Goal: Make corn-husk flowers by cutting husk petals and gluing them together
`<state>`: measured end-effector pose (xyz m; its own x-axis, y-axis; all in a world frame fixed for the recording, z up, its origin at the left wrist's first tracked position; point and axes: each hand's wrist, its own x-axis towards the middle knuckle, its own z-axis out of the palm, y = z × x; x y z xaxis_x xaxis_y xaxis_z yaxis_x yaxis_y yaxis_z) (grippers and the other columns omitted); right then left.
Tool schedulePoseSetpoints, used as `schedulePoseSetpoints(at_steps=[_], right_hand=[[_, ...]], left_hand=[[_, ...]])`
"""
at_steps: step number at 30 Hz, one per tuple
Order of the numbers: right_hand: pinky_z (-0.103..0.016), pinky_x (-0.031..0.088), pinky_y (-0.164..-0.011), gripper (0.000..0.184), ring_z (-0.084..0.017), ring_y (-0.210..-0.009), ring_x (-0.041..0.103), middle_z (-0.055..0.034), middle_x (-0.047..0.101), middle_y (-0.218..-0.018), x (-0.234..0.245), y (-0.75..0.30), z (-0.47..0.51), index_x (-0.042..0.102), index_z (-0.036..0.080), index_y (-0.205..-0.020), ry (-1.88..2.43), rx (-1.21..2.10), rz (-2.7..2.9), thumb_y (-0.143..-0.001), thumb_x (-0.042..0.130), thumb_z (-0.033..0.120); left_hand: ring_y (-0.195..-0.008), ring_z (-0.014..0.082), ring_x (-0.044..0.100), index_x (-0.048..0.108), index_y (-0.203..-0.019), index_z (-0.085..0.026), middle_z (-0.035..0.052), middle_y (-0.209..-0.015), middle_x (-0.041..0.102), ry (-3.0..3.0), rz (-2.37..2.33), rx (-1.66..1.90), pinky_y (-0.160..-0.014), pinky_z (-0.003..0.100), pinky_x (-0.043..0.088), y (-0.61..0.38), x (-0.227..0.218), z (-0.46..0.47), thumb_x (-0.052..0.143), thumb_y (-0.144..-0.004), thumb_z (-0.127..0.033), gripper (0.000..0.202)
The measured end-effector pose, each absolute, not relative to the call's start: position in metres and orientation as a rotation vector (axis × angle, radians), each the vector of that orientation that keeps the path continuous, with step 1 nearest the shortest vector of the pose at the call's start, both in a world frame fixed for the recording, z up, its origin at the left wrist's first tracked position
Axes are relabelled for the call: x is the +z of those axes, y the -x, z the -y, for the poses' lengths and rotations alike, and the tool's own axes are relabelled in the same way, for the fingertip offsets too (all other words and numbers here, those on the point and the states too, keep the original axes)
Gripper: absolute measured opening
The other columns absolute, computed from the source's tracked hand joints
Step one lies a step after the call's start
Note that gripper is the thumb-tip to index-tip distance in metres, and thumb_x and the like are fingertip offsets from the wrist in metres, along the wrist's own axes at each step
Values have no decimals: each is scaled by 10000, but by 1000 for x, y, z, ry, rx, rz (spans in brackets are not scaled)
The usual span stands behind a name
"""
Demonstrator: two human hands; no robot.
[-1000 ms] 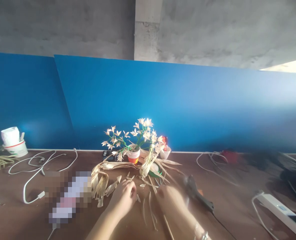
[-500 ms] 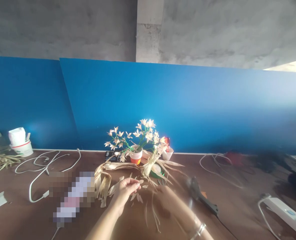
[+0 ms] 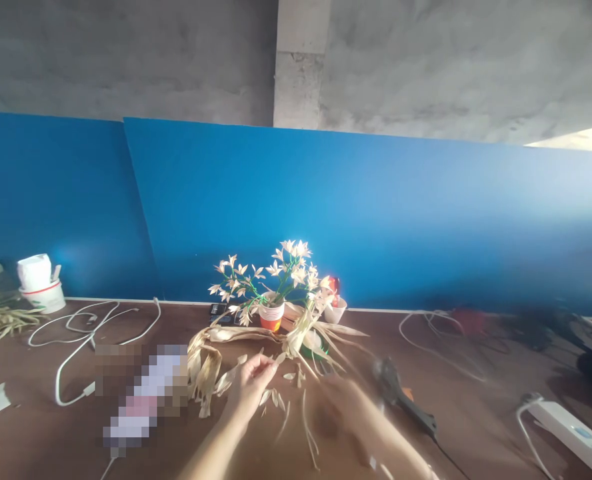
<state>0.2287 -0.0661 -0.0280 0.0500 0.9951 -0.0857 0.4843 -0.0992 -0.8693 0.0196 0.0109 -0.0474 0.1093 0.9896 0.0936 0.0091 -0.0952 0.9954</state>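
My left hand (image 3: 252,381) is closed in a pinch on a small pale petal (image 3: 280,359), cut from what looks like dried corn husk. My right hand (image 3: 343,400) is smeared by motion to the right of it, low over the brown table. A narrow husk strand ends near its fingertips, but whether they hold anything is unclear. Between and below the hands lie several loose petals (image 3: 275,398) and thin husk strips (image 3: 308,427). Just beyond, a bundle of dry husks (image 3: 296,341) lies in front of a red-and-white paper cup (image 3: 271,317) holding pale husk flowers (image 3: 296,267) on green stems.
A black hot-glue gun (image 3: 406,400) with its cord lies right of my right hand. Dry husks (image 3: 207,373) and a blurred-out patch (image 3: 146,393) are on the left. White cables (image 3: 83,333), a white cup (image 3: 337,311) and a power strip (image 3: 573,427) lie around. A blue partition (image 3: 326,200) stands behind.
My right hand has shifted a little right and toward me. My left hand stays nearly in place, with the petal now showing more upright at its fingertips.
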Motion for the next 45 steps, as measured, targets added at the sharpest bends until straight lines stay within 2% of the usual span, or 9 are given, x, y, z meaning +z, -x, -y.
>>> schedulePoseSetpoints(at_steps=[4, 12, 16, 20, 24, 30, 34, 38, 45], right_hand=[[-273, 490, -634, 515, -180, -701, 623, -34, 663, -740, -21, -193, 55, 635, 232, -1235, 1230, 1339, 1238, -805, 646, 515], [-342, 514, -719, 426, -222, -760, 675, -63, 727, -817, -18, -176, 51, 691, 269, -1187, 967, 1598, 1079, -803, 679, 455], [-343, 524, -696, 447, -223, -751, 691, -64, 739, -823, -25, -180, 51, 672, 284, -1220, 980, 1621, 1113, -817, 658, 477], [-393, 535, -797, 436, -256, -845, 695, -81, 748, -866, -25, -177, 48, 705, 234, -1182, 1026, 1410, 1309, -855, 606, 504], [-391, 494, -923, 372, -262, -1006, 674, -102, 740, -1048, -25, -170, 49, 669, 217, -1248, 1184, 923, 1672, -925, 491, 261], [-286, 524, -623, 762, -242, -756, 701, -107, 722, -1001, -33, -172, 48, 518, 271, -1398, 1761, 210, 2024, -689, 512, -11], [-248, 508, -659, 598, -189, -779, 692, -66, 728, -976, -33, -184, 45, 524, 265, -1379, 1774, 176, 1825, -840, 393, 40], [-244, 500, -701, 279, -191, -807, 676, -45, 718, -899, -33, -171, 49, 708, 236, -1047, 1706, 396, 1817, -859, 509, 185], [-276, 481, -756, 271, -231, -927, 664, -104, 699, -1014, -44, -149, 47, 730, 198, -948, 1923, 390, 1905, -850, 483, 150]], left_hand=[[-547, 123, 474, 636, -607, -195, -33, -539, 535, -1345, -1068, 1164, -564, 217, 376, -23, -48, -8, 691, -655, -529, 342], [-870, 219, 634, 692, -901, -205, 30, -876, 712, -1347, -1080, 951, -781, 294, 477, -12, -43, 1, 618, -729, -510, 358], [-769, 193, 589, 693, -833, -192, 38, -807, 672, -1605, -979, 907, -702, 269, 457, -11, -31, 6, 503, -835, -500, 362], [-617, 150, 490, 617, -664, -182, 3, -628, 543, -1712, -971, 999, -595, 245, 397, -16, -27, 8, 473, -851, -423, 337], [-564, 136, 441, 570, -600, -185, -15, -574, 495, -1588, -1028, 1067, -562, 244, 361, -23, -35, 6, 474, -807, -393, 309], [-490, 116, 371, 550, -570, -196, -52, -503, 407, -1450, -1189, 1057, -507, 237, 299, -27, -36, 8, 507, -766, -430, 308], [-474, 124, 376, 557, -558, -197, -53, -480, 380, -1684, -1296, 993, -505, 247, 271, -20, -32, 7, 463, -823, -442, 372], [-680, 210, 584, 666, -602, -185, 42, -625, 626, -2068, -1422, 816, -636, 291, 375, -13, -33, 3, 480, -856, -300, 335], [-873, 260, 643, 738, -677, -188, 84, -811, 730, -2113, -1513, 661, -760, 330, 447, -16, -48, 0, 595, -814, -224, 202]])
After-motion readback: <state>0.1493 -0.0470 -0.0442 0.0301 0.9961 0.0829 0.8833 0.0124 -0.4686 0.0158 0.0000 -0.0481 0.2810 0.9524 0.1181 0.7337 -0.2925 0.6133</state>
